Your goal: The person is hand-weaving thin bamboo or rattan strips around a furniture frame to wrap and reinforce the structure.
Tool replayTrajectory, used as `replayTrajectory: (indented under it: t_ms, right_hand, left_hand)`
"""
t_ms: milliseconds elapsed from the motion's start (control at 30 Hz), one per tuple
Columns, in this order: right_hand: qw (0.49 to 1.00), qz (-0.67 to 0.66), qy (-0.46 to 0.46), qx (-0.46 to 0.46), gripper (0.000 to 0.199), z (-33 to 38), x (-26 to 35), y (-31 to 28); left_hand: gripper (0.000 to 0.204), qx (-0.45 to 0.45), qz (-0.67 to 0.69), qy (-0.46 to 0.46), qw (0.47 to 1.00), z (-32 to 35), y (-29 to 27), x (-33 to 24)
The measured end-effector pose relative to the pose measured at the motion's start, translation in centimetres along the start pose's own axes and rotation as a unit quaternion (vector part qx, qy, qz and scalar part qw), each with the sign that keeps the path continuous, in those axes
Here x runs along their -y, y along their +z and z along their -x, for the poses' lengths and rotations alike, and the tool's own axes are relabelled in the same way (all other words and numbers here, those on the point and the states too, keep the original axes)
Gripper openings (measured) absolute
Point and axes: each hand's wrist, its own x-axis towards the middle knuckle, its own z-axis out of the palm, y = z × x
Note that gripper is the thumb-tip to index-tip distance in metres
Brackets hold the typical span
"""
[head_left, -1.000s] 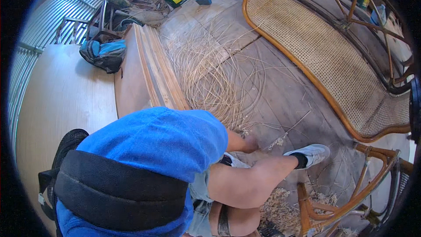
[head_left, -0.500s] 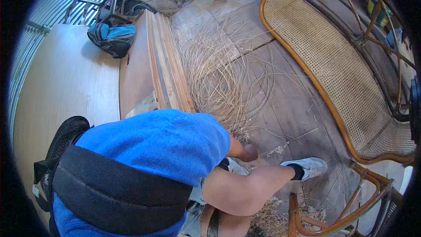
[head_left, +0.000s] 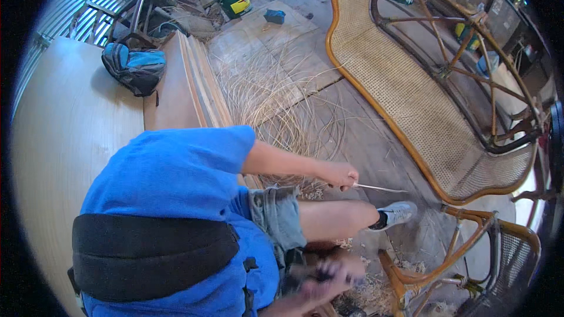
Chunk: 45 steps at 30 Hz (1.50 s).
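My left hand is stretched out over my bent leg, its fingers closed round a thin, pale cane strip. The strip points away toward the white shoe. Lower down, my right hand is smeared by motion beside my thigh. Something dark shows at its fingers, too blurred to name. Under and past that hand, pale curly shavings litter the floor. A loose tangle of long cane strands lies on the floor beyond my left arm.
A woven cane bench with a brown frame lies along the right. Near the shavings stands a smaller cane-and-wood frame. Stacked boards and a backpack are on the left; a green bucket stands farther back.
My left arm has lifted and reached out, and the pale strip now shows in its hand. My right hand has come into sight lower down. The whole view has shifted somewhat.
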Motion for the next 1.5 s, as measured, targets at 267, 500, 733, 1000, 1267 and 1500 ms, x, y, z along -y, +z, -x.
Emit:
replayTrajectory:
  t_ms: [267,500,733,1000,1267,1500]
  right_hand:
    - [0.986,0.121,-0.100,-0.063,0.017,4.5,-1.5,7.7]
    - [0.805,0.322,-0.462,-0.184,0.018,9.7,8.6,-16.0]
    - [0.642,0.708,-0.100,-0.278,0.029,14.3,-1.6,-7.5]
    - [0.792,0.580,-0.059,-0.180,0.033,19.2,-6.6,-11.4]
    - [0.850,0.424,-0.202,-0.241,0.027,16.5,-4.6,-12.4]
    - [0.889,0.107,-0.372,-0.245,0.031,13.9,-1.7,-3.4]
  left_hand:
    - [0.023,0.209,-0.117,0.187,0.953,14.2,3.4,-7.5]
    - [0.026,0.266,-0.236,0.202,0.913,17.0,6.7,-3.9]
    - [0.030,0.193,-0.131,0.244,0.941,12.2,16.2,1.6]
    - [0.030,0.312,-0.227,0.263,0.884,18.4,13.5,1.6]
    - [0.029,0.147,-0.232,0.322,0.906,17.2,15.8,-1.9]
    - [0.022,0.288,-0.172,0.324,0.885,18.3,16.5,-8.3]
